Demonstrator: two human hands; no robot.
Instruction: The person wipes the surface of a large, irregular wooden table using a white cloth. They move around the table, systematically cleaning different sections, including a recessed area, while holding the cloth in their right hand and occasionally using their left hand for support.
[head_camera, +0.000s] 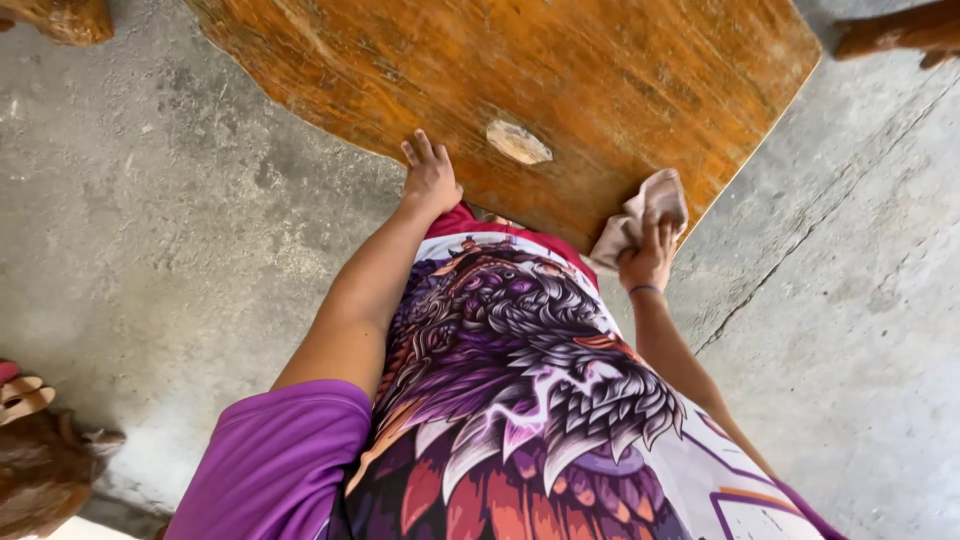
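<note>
A glossy orange-brown wooden table (560, 70) with an irregular edge stands before me. My left hand (428, 175) rests flat on its near edge, fingers apart, holding nothing. My right hand (650, 258) grips a beige cloth (640, 215) pressed against the table's near right edge. A pale oval patch (518, 142) marks the wood between my hands. My purple and white patterned shirt fills the lower middle of the view.
Grey concrete floor (180, 200) surrounds the table, with a crack line (820, 230) on the right. Wooden furniture pieces sit at the top left (65, 18) and top right (895, 30). A sandal (22, 395) and a brown wooden lump (40, 470) lie at the lower left.
</note>
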